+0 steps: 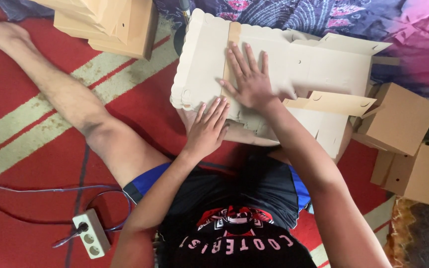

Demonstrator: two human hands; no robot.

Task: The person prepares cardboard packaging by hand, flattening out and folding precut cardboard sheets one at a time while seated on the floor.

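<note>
As I watched through the head camera, both hands lay flat on a pale unfolded cardboard box blank that rested across the person's lap. The right hand was pressed palm down near the blank's middle, fingers spread and straight, their tips reaching a brown strip that ran across the scalloped panel. The left hand sat just below it at the blank's near edge, fingers extended and close together, pinching nothing. A loose tan flap stuck out to the right of the right wrist. I saw finished brown boxes stacked at the right and more tan boxes at the upper left. A white power strip lay on the red striped rug by the left elbow.
</note>
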